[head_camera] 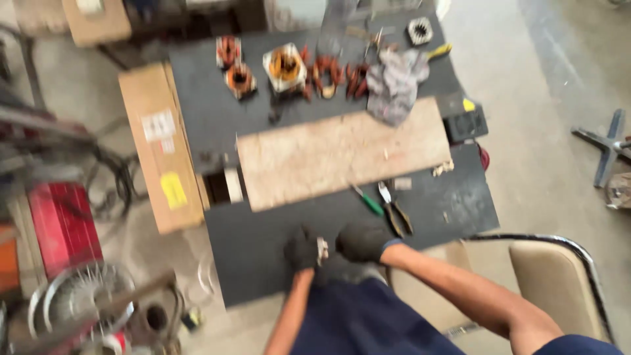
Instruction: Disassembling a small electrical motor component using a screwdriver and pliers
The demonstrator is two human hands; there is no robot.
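Both my hands wear black gloves and meet near the front edge of a dark workbench (263,236). My left hand (302,248) and my right hand (361,242) together grip a small pale metal part (323,249) between them; blur hides its shape. Just beyond my right hand lie a green-handled screwdriver (368,201) and a pair of pliers (396,212). A bare wooden board (342,152) lies across the bench past them.
Several copper-wound motor stators (284,66) and a grey rag (396,84) sit at the far side. A cardboard box (161,144) flanks the bench left, a red case (62,220) lower left, a beige chair (559,276) right.
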